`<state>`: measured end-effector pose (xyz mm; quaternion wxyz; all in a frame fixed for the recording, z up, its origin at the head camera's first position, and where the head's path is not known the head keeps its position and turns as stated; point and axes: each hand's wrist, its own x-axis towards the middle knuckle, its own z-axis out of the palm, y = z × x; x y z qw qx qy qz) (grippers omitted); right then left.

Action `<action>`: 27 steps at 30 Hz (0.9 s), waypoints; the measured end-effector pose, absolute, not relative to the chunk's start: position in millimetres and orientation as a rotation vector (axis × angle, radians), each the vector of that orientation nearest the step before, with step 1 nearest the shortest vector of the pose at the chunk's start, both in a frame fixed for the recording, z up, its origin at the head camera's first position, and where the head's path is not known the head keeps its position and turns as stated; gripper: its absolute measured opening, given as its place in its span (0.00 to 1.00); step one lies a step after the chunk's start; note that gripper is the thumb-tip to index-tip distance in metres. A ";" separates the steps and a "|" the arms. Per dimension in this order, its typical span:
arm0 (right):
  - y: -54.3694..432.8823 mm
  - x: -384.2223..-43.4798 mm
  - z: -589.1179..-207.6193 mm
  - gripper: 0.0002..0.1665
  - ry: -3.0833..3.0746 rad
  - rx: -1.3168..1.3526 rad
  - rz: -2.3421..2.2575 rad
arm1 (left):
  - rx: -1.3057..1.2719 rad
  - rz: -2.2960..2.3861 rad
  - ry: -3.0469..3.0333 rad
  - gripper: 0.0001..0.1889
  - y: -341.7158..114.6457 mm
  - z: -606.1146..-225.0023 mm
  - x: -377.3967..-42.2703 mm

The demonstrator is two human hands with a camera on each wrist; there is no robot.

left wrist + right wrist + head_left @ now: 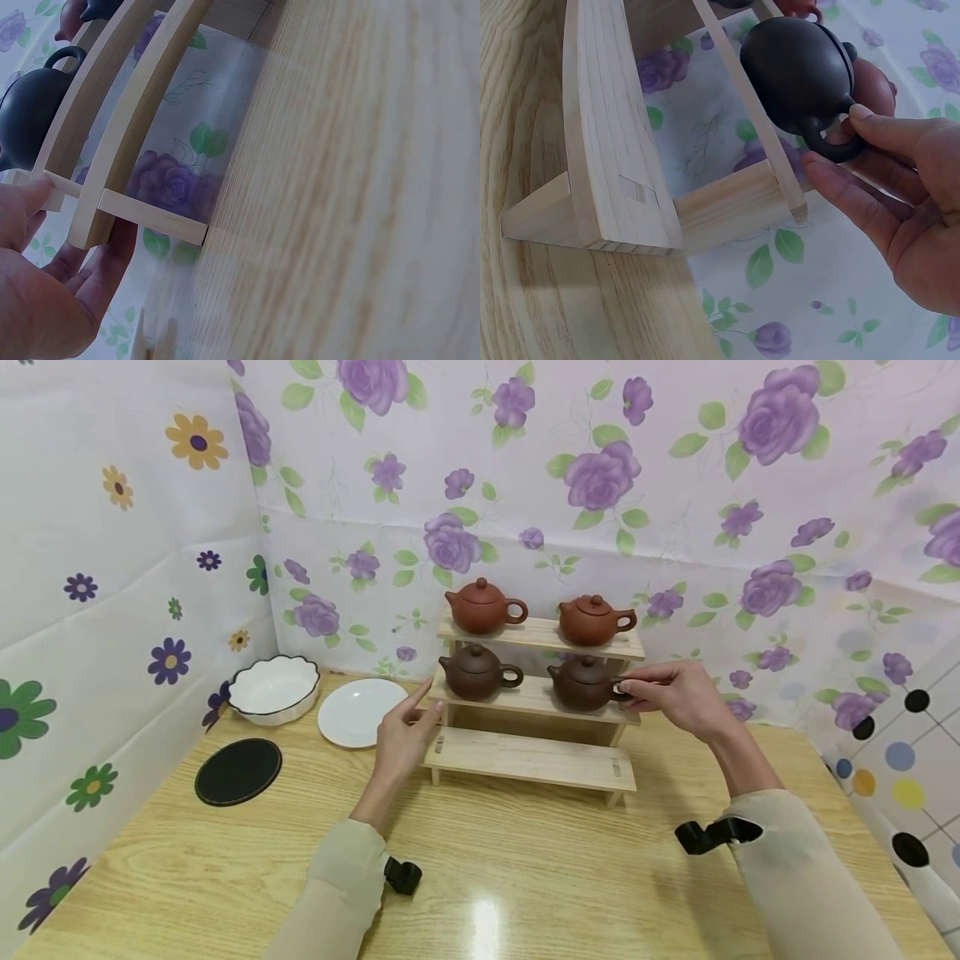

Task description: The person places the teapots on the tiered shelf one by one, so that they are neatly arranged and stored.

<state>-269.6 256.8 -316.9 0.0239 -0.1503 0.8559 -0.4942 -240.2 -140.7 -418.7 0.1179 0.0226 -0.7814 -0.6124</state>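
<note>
A three-tier wooden shelf (525,758) stands on the table. My right hand (677,696) pinches the loop handle of a dark brown teapot (583,685) at the right of the middle tier; whether its base touches the tier I cannot tell. In the right wrist view the thumb and fingers close on the handle of that teapot (799,75). My left hand (405,735) grips the shelf's left end, thumb and fingers around its side (97,214). Another dark brown teapot (474,673) sits at the middle tier's left. Two reddish-brown teapots, left (480,608) and right (591,622), rest on the top tier.
Left of the shelf lie a white plate (360,712), a white scalloped bowl (274,690) with a dark rim, and a round black mat (238,772). Floral-covered walls (525,527) bound the wooden table (510,860) at the back and left.
</note>
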 end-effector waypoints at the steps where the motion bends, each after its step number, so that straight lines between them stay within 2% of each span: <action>1: 257.1 -269.8 -317.0 0.20 2.650 -0.464 -1.527 | 0.066 -1.794 -2.286 0.25 -140.6 -418.8 -240.1; 27: 263.3 -272.4 -314.4 0.22 2.687 -0.420 -1.446 | 0.072 -1.789 -2.294 0.25 -140.8 -418.9 -240.0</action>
